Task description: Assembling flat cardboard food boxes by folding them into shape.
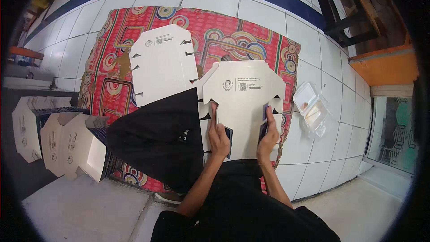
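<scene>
A flat white cardboard box blank (244, 103) with cut corners and slots lies over my lap, small dark print near its far end. Along its left side my left hand (218, 139) grips a turned-up side flap, fingers pointing away from me. Opposite it, my right hand (268, 136) holds the right side flap, which shows dark blue faces beside the fingers. The middle panel between the hands lies flat. Past my knee, covered in black cloth (161, 136), a second white blank (165, 62) rests on the red patterned mat (215, 33).
Several folded white boxes (74, 145) with dark blue outsides stand in a row at the left. An open foam food container (311, 107) in a clear bag sits on the white floor tiles (295, 183) at right. An orange wooden piece of furniture (380, 67) stands at far right.
</scene>
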Action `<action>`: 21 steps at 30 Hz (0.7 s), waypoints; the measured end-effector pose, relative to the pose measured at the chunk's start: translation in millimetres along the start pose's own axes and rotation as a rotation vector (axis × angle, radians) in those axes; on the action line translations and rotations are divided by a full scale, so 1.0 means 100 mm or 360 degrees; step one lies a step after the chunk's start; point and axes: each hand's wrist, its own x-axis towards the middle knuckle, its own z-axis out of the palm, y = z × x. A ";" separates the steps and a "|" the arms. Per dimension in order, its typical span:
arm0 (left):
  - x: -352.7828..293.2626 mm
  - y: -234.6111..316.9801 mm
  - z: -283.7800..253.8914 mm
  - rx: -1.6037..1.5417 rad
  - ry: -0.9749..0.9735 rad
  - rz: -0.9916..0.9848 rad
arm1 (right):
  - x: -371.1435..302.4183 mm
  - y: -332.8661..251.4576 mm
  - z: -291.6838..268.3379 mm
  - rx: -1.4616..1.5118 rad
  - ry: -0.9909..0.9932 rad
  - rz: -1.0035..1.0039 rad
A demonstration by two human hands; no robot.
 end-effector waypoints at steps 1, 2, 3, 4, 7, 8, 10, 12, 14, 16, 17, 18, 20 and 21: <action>-0.05 -0.11 0.00 0.0001 0.0013 0.0002 | 0.07 -0.03 -0.04 0.0398 0.0065 0.0353; -0.15 -0.35 0.02 -0.0210 0.0198 -0.0060 | 0.11 -0.04 -0.07 0.0796 0.0126 0.0715; -0.26 -0.58 0.03 -0.0424 0.0376 -0.0127 | 0.16 -0.03 -0.12 0.0541 0.0170 0.0773; -0.31 -0.69 0.04 -0.0643 0.0544 -0.0195 | 0.18 0.00 -0.14 0.0536 0.0174 0.0778; -0.10 -0.14 0.06 -0.0789 0.0766 -0.0418 | 0.28 0.09 -0.22 0.0960 0.0093 0.1141; -0.08 -0.12 0.04 -0.0905 0.0873 -0.0525 | 0.31 0.05 -0.24 0.1001 -0.0002 0.1112; -0.08 -0.21 0.01 -0.0722 0.0704 -0.0399 | 0.36 0.06 -0.29 0.1048 -0.0107 0.1080; -0.04 -0.24 -0.06 -0.0533 0.0528 -0.0282 | 0.43 0.16 -0.39 0.0981 -0.0372 0.1151; 0.09 -0.20 -0.16 -0.0708 0.0264 -0.0442 | 0.53 0.14 -0.48 0.1027 -0.0528 0.1110; 0.15 -0.35 -0.28 -0.0714 0.0112 -0.0438 | 0.63 0.10 -0.57 0.0849 -0.0840 0.1166; 0.23 -0.29 -0.32 -0.0743 -0.0045 -0.0606 | 0.69 0.13 -0.61 0.0817 -0.0964 0.1135; 0.30 -0.27 -0.35 -0.0770 -0.0205 -0.0772 | 0.68 0.12 -0.63 0.0815 -0.0958 0.1131; 0.37 -0.34 -0.45 -0.0819 -0.0294 -0.0791 | 0.68 -0.19 -0.56 0.0771 -0.0919 0.1229; 0.40 -0.37 -0.50 -0.0748 -0.0384 -0.0870 | 0.70 -0.09 -0.59 0.0847 -0.1191 0.1217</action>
